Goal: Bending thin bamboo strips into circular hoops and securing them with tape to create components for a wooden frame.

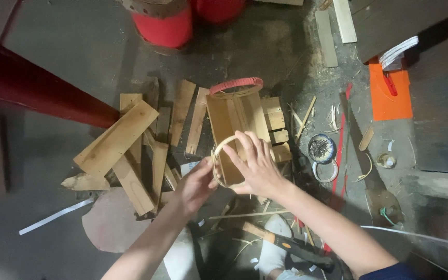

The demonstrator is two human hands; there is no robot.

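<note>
A: What lay nearest the person?

B: A hammer on the floor. Just beyond, the left hand pinched a pale bamboo ring, and the right hand grasped its other side.

A: And the ring?

B: Against the near end of a wooden box; red drums stood farthest.

— What colour is the box?
— Pale bare wood, with a red-wrapped ring on top.
— And around it?
— Tan planks, an orange board, two red drums, all on a grey floor.
</note>
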